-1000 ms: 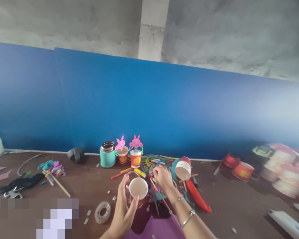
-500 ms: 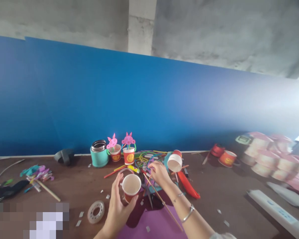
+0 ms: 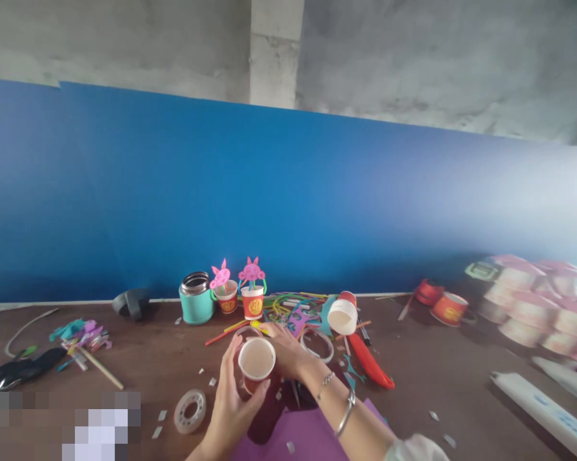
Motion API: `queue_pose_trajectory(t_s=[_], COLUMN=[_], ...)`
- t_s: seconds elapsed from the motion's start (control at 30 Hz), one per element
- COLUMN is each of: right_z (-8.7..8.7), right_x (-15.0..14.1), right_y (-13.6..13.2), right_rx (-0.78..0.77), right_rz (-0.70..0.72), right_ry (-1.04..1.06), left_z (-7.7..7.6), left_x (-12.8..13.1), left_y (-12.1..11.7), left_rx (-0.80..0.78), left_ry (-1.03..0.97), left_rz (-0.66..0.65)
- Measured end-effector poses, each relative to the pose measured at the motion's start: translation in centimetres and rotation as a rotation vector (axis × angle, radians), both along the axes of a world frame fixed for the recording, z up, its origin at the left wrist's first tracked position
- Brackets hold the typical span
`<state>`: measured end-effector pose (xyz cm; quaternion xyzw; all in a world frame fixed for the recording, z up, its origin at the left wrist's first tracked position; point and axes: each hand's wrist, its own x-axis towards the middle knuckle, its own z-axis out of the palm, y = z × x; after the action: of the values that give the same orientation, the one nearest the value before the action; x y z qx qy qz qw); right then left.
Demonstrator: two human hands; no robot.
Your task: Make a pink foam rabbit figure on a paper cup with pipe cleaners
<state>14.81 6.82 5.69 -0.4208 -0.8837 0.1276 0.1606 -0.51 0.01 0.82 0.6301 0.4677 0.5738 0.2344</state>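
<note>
Left hand (image 3: 233,404) curls round the cup (image 3: 257,358), mouth up, presumably keeping it steady, well short of the worktop's (image 3: 413,368) far edge; right hand's (image 3: 288,353) just beside, can't tell what that grip holds

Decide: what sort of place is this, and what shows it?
Probably a craft workspace, perhaps in an unfinished building: two paper cups hold pink cut-out faces, a tape roll lies on the table, and bare concrete shows above the blue panel.
</note>
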Motion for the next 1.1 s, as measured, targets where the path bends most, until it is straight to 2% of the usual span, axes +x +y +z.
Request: queue_pose_trajectory(t_s=[0.1,0.17,0.33,0.5,0.67,0.97,1.1], right_z=[-0.5,-0.8,-1.0,0.1,1.2,1.2,1.1], right_x=[-0.1,-0.1,0.0,1.6,2.8,3.2,3.5], right_y=[0.5,0.8,1.8,1.6,-0.1,-1.8,-1.9], right_rx=[0.006,-0.027,-0.305,-0.388,-0.574,-0.556,-0.417], right_rz=[-0.008,-0.007,-0.126,-0.206,-0.195,-0.375,-0.506], right_ry=[0.019,0.119,0.745,1.014,1.444,1.43,1.26], left_z=[-0.4,-0.6,-0.7,-0.7,-0.7,0.0,0.1], left_x=[0.2,0.2,0.2,0.1,0.0,-0.1,-0.1], left_y=[0.3,0.5,0.4,0.3,0.5,0.2,0.2], left_rx=[-0.03,-0.035,-0.065,-0.09,-0.104,-0.11,-0.09], left_ry=[-0.05,-0.047,0.008,0.017,0.009,-0.016,0.008], left_rz=[-0.032,-0.031,-0.002,-0.012,-0.046,-0.078,-0.061])
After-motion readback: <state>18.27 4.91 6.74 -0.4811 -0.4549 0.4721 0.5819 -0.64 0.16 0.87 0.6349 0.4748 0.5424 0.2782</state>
